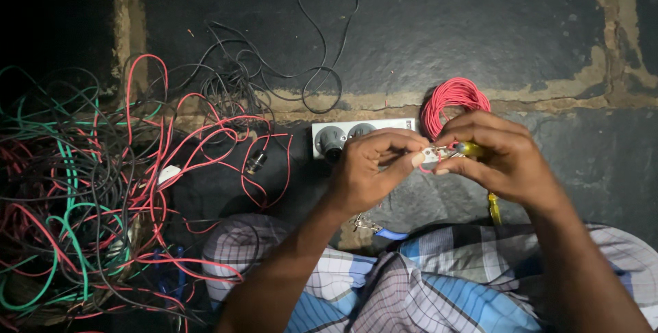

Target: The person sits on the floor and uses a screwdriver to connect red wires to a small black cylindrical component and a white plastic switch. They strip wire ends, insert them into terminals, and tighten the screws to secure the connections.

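My left hand (373, 165) pinches a small white part (430, 156) between thumb and fingers at the middle of the view. A thin red wire loops from the part. My right hand (504, 158) grips a yellow-handled tool (471, 148) whose tip meets the white part. Both hands hover over a dark stone floor, just in front of a white socket strip (356, 133). Behind my right hand lies a coil of red wire (454, 100). My fingers hide most of the white part.
A big tangle of red, green and black wires (89, 189) fills the left side. Loose black cable (301, 65) loops above the socket strip. A second yellow tool (493, 208) and a metal clip (368, 222) lie near my checked cloth (411, 285) over my knees.
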